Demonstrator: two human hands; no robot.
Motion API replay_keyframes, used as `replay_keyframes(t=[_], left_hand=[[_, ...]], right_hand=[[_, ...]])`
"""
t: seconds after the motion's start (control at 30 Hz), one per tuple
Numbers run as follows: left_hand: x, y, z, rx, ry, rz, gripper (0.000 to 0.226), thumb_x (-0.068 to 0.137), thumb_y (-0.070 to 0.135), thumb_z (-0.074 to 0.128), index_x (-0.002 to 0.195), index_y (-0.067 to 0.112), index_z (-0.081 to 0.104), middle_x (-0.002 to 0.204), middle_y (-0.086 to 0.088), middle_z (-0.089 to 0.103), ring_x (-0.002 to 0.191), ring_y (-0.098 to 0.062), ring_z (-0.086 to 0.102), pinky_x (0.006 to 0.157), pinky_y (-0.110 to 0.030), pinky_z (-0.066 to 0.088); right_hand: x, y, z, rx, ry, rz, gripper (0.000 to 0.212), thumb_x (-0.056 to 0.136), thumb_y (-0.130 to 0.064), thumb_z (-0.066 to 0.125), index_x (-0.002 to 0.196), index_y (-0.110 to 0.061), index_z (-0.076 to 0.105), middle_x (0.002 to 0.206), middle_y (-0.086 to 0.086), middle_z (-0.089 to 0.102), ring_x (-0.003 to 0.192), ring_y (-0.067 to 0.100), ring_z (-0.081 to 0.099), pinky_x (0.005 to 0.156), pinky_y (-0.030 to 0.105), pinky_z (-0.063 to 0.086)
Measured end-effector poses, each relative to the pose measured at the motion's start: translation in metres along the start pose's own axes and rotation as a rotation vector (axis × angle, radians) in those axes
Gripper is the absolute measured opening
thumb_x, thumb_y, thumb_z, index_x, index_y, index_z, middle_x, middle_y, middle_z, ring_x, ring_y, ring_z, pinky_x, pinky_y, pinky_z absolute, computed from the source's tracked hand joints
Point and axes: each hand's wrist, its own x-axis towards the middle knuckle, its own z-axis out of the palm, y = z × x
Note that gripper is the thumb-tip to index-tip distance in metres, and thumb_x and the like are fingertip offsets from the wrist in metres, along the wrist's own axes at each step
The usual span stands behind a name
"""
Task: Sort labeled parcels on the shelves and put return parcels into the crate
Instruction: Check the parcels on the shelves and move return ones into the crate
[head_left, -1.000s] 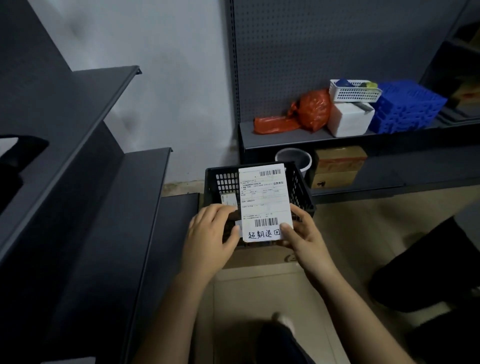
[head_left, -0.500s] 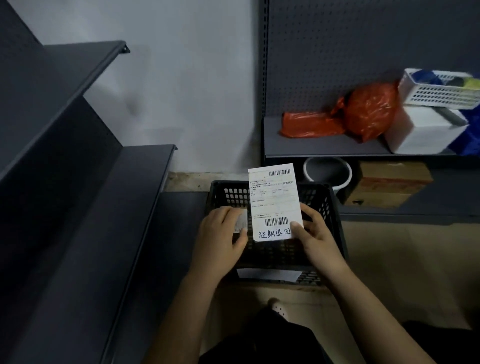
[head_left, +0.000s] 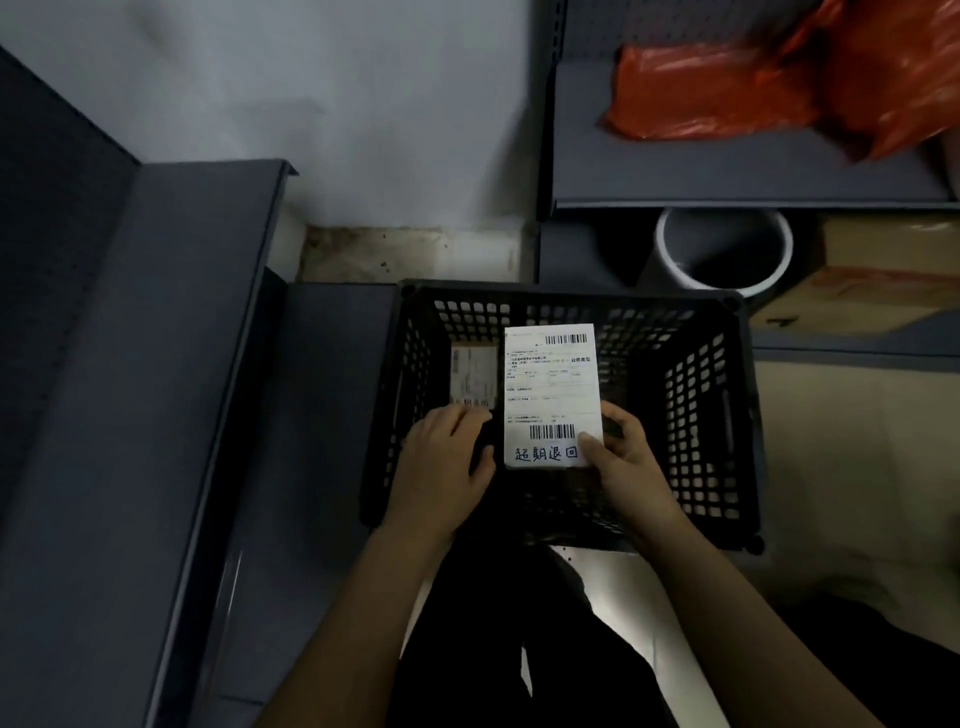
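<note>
A dark parcel with a white shipping label (head_left: 551, 395) bearing barcodes and blue handwriting is held inside the black perforated crate (head_left: 696, 415) on the floor. My right hand (head_left: 626, 457) grips the parcel's lower right corner, thumb on the label. My left hand (head_left: 441, 467) rests on its left edge, inside the crate. Another labeled parcel (head_left: 474, 376) lies lower in the crate, at the left, partly hidden by my left hand.
Dark grey shelves (head_left: 156, 364) rise at the left. On the shelf unit at the right sit orange bags (head_left: 779, 83), with a grey bucket (head_left: 724, 254) and a cardboard box (head_left: 872, 280) underneath. My dark trouser legs (head_left: 519, 649) fill the bottom of the view.
My head has tipped down and moved closer over the crate. Both hands have lowered the labeled parcel from above the crate's rim down into it.
</note>
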Motion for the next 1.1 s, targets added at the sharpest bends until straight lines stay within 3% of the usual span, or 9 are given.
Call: replay_keyframes(t=[0.2,0.33,0.4,0.53,0.63,0.73,0.87,0.93,1.1], left_hand=[[0.040,-0.052,0.073,0.017,-0.137,-0.032,0.033,0.082,0.017,0.067,0.114,0.012,0.061,0.108,-0.005,0.060,0.096,-0.024,0.055,0.083,-0.038,0.047],[0.063,-0.084,0.121,0.032,-0.216,-0.063,0.036,0.086,0.022,0.062,0.121,0.014,0.058,0.115,-0.004,0.057,0.103,-0.023,0.052,0.086,-0.035,0.042],[0.071,-0.098,0.143,0.040,-0.255,-0.089,0.038,0.088,0.023,0.060,0.125,0.015,0.056,0.118,-0.004,0.055,0.106,-0.022,0.050,0.088,-0.035,0.042],[0.082,-0.119,0.179,0.051,-0.325,-0.126,0.046,0.087,0.020,0.060,0.131,0.011,0.052,0.126,-0.009,0.051,0.114,-0.027,0.049,0.093,-0.041,0.045],[0.085,-0.130,0.197,0.061,-0.351,-0.128,0.056,0.086,0.020,0.062,0.139,0.009,0.046,0.141,-0.015,0.042,0.130,-0.032,0.039,0.103,-0.048,0.040],[0.084,-0.137,0.208,0.076,-0.396,-0.124,0.063,0.088,0.022,0.061,0.146,0.012,0.037,0.152,-0.013,0.028,0.142,-0.031,0.023,0.112,-0.047,0.028],[0.082,-0.145,0.217,0.113,-0.455,-0.151,0.070,0.093,0.028,0.053,0.153,0.020,0.019,0.161,-0.010,0.006,0.148,-0.027,0.003,0.118,-0.044,0.019],[0.081,-0.149,0.220,0.138,-0.501,-0.171,0.074,0.095,0.030,0.050,0.155,0.022,0.008,0.162,-0.007,-0.006,0.148,-0.026,-0.006,0.119,-0.044,0.016],[0.081,-0.153,0.220,0.152,-0.517,-0.163,0.077,0.095,0.031,0.051,0.155,0.022,0.003,0.162,-0.006,-0.013,0.148,-0.027,-0.009,0.119,-0.043,0.016]], right_hand=[[0.088,0.050,0.016,-0.022,0.056,0.125,0.038,0.098,-0.002,0.049,0.131,-0.017,0.042,0.103,0.000,0.062,0.087,0.011,0.064,0.067,0.025,0.053],[0.143,0.083,0.022,-0.044,0.078,0.228,0.043,0.097,-0.004,0.050,0.136,-0.018,0.037,0.125,0.011,0.060,0.101,0.025,0.065,0.081,0.042,0.058],[0.166,0.097,0.025,-0.060,0.097,0.265,0.045,0.097,-0.004,0.050,0.138,-0.017,0.035,0.125,0.013,0.060,0.098,0.026,0.066,0.084,0.046,0.057],[0.199,0.114,0.034,-0.075,0.123,0.301,0.045,0.097,0.000,0.048,0.138,-0.015,0.035,0.101,0.007,0.063,0.080,0.016,0.064,0.064,0.031,0.055],[0.218,0.124,0.040,-0.090,0.130,0.309,0.045,0.098,0.000,0.048,0.138,-0.014,0.036,0.120,0.017,0.061,0.090,0.024,0.063,0.062,0.029,0.054],[0.231,0.131,0.044,-0.109,0.141,0.316,0.044,0.097,-0.001,0.049,0.137,-0.016,0.037,0.121,0.016,0.060,0.092,0.024,0.063,0.059,0.027,0.053],[0.245,0.137,0.053,-0.154,0.133,0.273,0.047,0.097,-0.001,0.050,0.139,-0.017,0.039,0.130,0.013,0.055,0.104,0.027,0.062,0.066,0.032,0.056],[0.251,0.139,0.059,-0.239,0.113,0.251,0.050,0.097,-0.001,0.048,0.144,-0.016,0.038,0.135,0.012,0.054,0.112,0.029,0.059,0.077,0.035,0.056],[0.258,0.144,0.063,-0.455,0.081,0.216,0.057,0.096,-0.006,0.049,0.149,-0.016,0.033,0.142,0.012,0.051,0.123,0.030,0.054,0.096,0.035,0.048]])
